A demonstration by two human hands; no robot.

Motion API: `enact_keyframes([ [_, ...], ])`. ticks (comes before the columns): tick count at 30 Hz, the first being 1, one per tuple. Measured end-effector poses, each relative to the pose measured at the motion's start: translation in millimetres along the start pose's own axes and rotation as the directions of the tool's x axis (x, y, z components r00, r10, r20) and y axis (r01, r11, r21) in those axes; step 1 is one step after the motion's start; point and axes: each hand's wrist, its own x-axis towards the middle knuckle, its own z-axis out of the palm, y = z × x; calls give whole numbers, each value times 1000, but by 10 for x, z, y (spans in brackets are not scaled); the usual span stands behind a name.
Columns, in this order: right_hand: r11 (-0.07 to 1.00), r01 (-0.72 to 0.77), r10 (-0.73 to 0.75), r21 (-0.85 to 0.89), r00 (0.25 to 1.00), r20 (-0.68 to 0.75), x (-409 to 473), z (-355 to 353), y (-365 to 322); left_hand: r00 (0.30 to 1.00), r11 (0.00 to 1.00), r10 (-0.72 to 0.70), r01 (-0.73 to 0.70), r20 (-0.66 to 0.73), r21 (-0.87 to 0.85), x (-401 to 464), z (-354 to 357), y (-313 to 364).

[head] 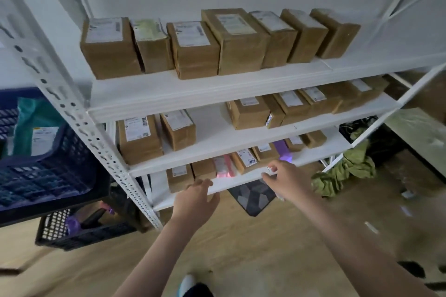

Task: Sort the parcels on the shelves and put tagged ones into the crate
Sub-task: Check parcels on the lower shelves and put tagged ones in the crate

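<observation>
The white metal shelving unit point(115, 152) carries brown paper-wrapped parcels on three visible shelves.

Top shelf point(217, 89): seven brown parcels stand in a row, touching or nearly touching. Most show a white label on the upper face; the second from the left point(150, 43) bears a greenish label.

Middle shelf point(217, 142): two labelled parcels point(140, 138) stand at the left end. A separate group of parcels point(301, 106) runs toward the right end, well apart from the first pair.

Bottom shelf point(243, 179): several brown parcels line the rear, with a pink parcel point(224, 166) between them and a purple parcel point(281, 148) further right. A labelled brown parcel point(246, 160) lies just beside the pink one.

Left hand point(195, 198): extended toward the front edge of the bottom shelf, fingers loosely spread, grasping nothing. It is near the leftmost brown parcel point(179, 176) on that shelf.

Right hand point(282, 181): at the front edge of the bottom shelf, fingers partly curled. Motion blur prevents determining whether it pinches anything.

Blue plastic crate point(48, 176): positioned left of the shelving upright. It contains a teal mailer bag point(36, 123) with a white label. A second dark crate point(72, 231) sits on the wooden floor point(229, 248) below it.

A crumpled green cloth point(347, 171) lies on the floor to the right of the unit.
</observation>
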Motion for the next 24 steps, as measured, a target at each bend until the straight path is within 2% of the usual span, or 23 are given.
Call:
enact_keyframes([
  [4, 999, -39, 38, 31, 998, 41, 723, -24, 200, 997, 997, -74, 73, 28, 33, 596, 59, 72],
  [8, 993, -98, 94, 67, 994, 62, 1562, 43, 404, 1000, 999, -30, 30, 8, 15, 1387, 87, 186],
  [11, 987, -105, 93, 118, 990, 107, 2067, 117, 449, 998, 998, -61, 62, 30, -23, 1963, 101, 262],
  [16, 985, -118, 106, 129, 990, 97, 2707, 201, 548, 991, 995, -104, 104, 89, 5, 2744, 221, 296],
  [20, 985, -96, 84, 142, 993, 86, 2990, 244, 585, 971, 981, -190, 184, 145, 56, 3092, 277, 394],
  [22, 981, -61, 47, 183, 996, 77, 3081, 251, 590, 957, 972, -234, 236, 171, 9, 3216, 294, 490],
  [24, 978, -4, -14, 211, 996, 84, 3120, 238, 599, 949, 951, -261, 284, 175, -122, 3251, 336, 588],
])
